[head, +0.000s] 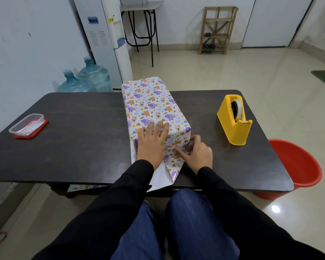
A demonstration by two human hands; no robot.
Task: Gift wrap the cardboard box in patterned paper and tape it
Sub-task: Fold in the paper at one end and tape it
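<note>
Two hands work the near end of a long box (150, 102) lying mid-counter, sheathed in white patterned paper (174, 162) printed with purple elephants and orange bears. Our left hand (151, 145) lies flat, fingers straight, pressing the top; our right hand (197, 155) pinches the paper's fold at the near right corner. A loose flap overhangs the dark brown counter (64, 137). A yellow tape dispenser (235, 121) stands to the right.
</note>
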